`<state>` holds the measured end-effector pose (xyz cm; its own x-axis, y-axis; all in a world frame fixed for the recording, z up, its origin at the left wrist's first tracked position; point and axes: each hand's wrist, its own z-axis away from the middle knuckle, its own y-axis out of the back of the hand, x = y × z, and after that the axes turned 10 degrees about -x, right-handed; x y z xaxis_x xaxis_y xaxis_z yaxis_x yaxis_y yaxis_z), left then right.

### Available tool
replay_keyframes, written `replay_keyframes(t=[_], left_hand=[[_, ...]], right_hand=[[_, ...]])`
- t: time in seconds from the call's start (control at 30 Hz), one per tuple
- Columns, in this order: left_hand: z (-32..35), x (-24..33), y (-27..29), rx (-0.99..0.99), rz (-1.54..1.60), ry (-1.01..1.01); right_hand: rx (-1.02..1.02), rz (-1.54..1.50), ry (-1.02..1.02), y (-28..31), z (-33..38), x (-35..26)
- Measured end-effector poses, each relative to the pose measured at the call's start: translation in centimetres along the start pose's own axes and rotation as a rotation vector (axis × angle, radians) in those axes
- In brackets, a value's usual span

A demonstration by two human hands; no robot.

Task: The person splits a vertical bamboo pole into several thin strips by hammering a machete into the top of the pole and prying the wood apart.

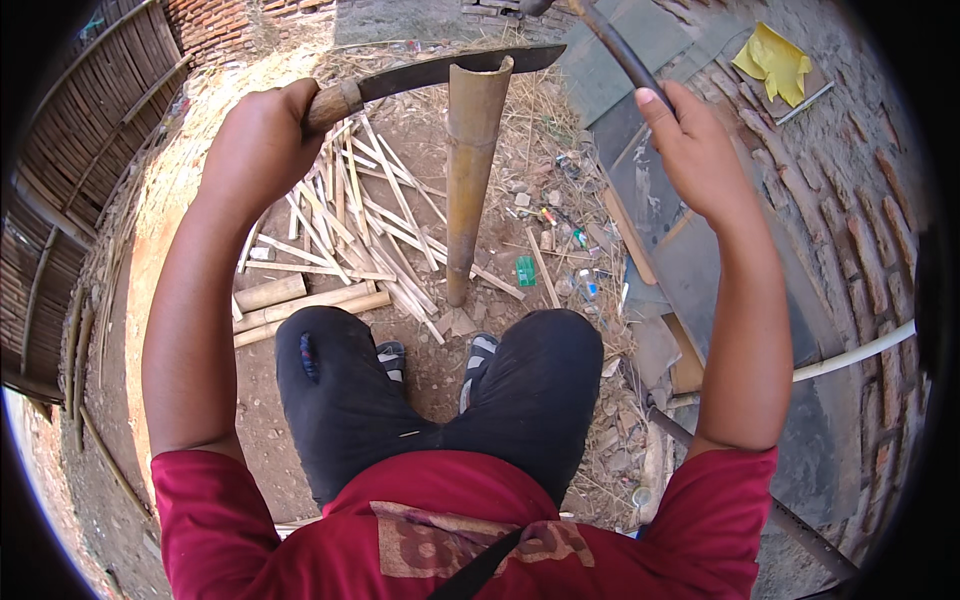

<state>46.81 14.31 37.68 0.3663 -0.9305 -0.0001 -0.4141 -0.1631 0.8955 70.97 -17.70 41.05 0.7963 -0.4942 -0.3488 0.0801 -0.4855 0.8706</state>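
Observation:
My left hand [262, 140] is closed round the wooden handle of a machete [430, 72]. Its dark blade lies across the top of an upright split bamboo piece [470, 180], with the tip reaching past it to the right. The bamboo stands on the ground in front of my feet, its curved upper end showing a hollow. Raised at the upper right, my right hand [690, 145] grips the dark handle of a hammer [615, 45]. The hammer's head is partly cut off by the top edge of the picture.
Thin bamboo strips [340, 220] lie heaped left of the upright piece, beside thicker bamboo lengths [310, 312]. Dark flat sheets [740, 290] lean along the brick wall [860, 220] at right. A woven bamboo fence [90, 120] stands left. Litter, including a green plastic piece [525, 270], dots the dirt.

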Motion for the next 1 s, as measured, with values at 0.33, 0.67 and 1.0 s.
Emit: replay_keyframes(t=[0.33,0.67,1.0], left_hand=[[0.6,-0.4,0.0,-0.012,-0.003,0.024],[0.9,-0.9,0.2,-0.046,-0.035,0.064],[1.0,0.0,1.0,-0.054,-0.06,0.066]], right_hand=[[0.078,-0.039,0.05,0.1,2.0,-0.5],[0.018,-0.001,0.043,1.3,1.6,-1.8],[0.003,0.122,0.117,0.1,1.2,-0.5]])
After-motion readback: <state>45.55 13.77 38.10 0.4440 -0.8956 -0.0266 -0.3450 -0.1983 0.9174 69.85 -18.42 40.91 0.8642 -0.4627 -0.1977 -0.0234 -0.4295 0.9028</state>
